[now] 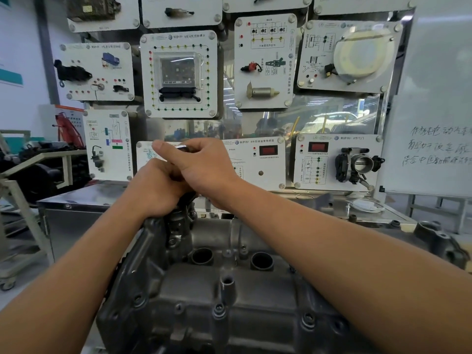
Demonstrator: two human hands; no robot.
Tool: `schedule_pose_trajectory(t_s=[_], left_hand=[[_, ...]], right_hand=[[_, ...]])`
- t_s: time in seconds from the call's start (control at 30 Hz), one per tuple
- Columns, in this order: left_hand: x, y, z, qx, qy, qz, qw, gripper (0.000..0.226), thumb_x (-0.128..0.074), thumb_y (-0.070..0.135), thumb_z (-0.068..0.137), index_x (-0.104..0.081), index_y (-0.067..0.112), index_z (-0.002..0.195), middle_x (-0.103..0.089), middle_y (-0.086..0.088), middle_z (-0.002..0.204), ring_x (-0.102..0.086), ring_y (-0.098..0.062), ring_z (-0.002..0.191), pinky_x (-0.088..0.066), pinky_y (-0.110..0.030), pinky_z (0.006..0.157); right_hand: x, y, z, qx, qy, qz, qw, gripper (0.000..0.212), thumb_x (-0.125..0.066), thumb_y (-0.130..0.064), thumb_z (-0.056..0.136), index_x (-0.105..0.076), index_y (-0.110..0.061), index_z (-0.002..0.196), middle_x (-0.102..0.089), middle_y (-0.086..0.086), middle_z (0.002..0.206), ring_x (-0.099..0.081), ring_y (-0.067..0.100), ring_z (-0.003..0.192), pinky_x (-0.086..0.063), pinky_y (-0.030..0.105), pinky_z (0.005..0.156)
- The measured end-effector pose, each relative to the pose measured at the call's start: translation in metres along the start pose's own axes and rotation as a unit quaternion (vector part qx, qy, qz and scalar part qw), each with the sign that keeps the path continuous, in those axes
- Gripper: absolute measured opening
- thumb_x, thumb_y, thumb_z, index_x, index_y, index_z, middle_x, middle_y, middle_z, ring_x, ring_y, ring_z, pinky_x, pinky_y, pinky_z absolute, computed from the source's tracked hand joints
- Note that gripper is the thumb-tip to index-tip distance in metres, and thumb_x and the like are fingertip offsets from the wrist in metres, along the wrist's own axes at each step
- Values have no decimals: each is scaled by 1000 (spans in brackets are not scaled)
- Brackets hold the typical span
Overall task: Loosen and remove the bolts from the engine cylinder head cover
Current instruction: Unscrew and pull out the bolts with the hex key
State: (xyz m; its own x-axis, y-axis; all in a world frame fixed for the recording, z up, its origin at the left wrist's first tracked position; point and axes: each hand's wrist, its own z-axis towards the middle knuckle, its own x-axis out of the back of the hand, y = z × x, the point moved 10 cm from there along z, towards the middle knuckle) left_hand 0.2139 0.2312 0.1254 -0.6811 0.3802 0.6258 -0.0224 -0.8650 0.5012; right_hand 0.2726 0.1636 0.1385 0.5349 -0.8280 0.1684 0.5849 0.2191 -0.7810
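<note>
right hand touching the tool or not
Touching. The head view shows the right hand with fingers curled round the tool, whose silver end shows inside the grip.

Our left hand (155,190) and right hand (204,164) cover nearly all of the silver metal tool (180,147); its tip is hidden.

Grey under white
I see the dark grey cylinder head cover (255,297) at six o'clock, white panels (265,102) at twelve.
</note>
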Motion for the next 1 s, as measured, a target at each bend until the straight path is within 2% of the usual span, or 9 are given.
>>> schedule_pose_trajectory(t_s=[0.1,0.23,0.4,0.5,0.67,0.73,0.83,0.9,1.0], left_hand=[[-1,-5,-2,26,-4,-16,1000,50,-68,12,86,-65,37,43,-64,4,49,-54,-9,51,-38,-26,53],[-1,-2,-5,25,-6,-40,999,50,-69,19,89,-67,49,48,-69,5,60,-55,-11,54,-41,-26,56],[0,-5,-8,52,-3,-37,998,60,-64,6,88,-64,42,40,-58,14,41,-50,3,39,-31,-17,44],[4,-12,-9,79,18,-29,996,54,-61,-3,85,-55,19,37,-52,14,34,-46,-5,41,-27,-17,41],[3,-17,-10,81,38,-71,993,53,-64,1,86,-60,25,39,-57,10,37,-49,-3,42,-36,-21,48],[0,-19,-9,78,34,-103,991,32,-69,12,89,-73,18,58,-62,7,45,-51,-1,44,-42,-19,54],[-2,-16,-8,73,27,-122,989,20,-71,21,90,-78,10,75,-72,4,61,-64,-11,61,-49,-24,64],[-2,-14,-8,68,19,-119,990,19,-71,22,90,-80,11,78,-76,-6,75,-67,-24,74,-52,-33,75],[-3,-15,-8,72,11,-111,991,18,-70,21,91,-80,11,79,-76,-11,78,-67,-25,75,-52,-35,77]], right_hand=[[12,-3,-1,0,53,-18,998,40,-84,-37,77,-61,-15,53,-55,-8,50,-54,10,53,-48,31,59],[27,-4,-8,-17,124,-48,991,36,-89,-45,68,-61,-22,69,-68,-4,76,-69,16,80,-59,41,81],[30,-19,-18,39,169,-94,980,45,-86,-41,72,-66,-1,66,-67,11,64,-66,28,67,-57,47,69],[20,-21,-18,54,146,-119,981,40,-80,-37,79,-65,-7,58,-64,3,52,-64,24,57,-57,46,63],[9,-15,-14,61,58,-68,994,27,-68,-26,93,-74,-2,82,-74,10,76,-71,25,73,-59,45,76],[9,-5,-11,26,9,5,1000,22,-59,-23,100,-74,-9,91,-75,7,88,-71,19,76,-60,38,78],[5,13,-10,-70,-55,140,986,30,-45,-28,107,-67,-13,92,-73,4,90,-68,14,72,-53,19,59],[2,22,-9,-119,-70,167,976,37,-40,-36,107,-66,-14,92,-74,-2,83,-68,9,66,-48,19,55],[-3,31,-5,-153,-64,171,971,42,-43,-45,105,-67,-17,84,-73,-4,73,-66,9,64,-41,27,61]])
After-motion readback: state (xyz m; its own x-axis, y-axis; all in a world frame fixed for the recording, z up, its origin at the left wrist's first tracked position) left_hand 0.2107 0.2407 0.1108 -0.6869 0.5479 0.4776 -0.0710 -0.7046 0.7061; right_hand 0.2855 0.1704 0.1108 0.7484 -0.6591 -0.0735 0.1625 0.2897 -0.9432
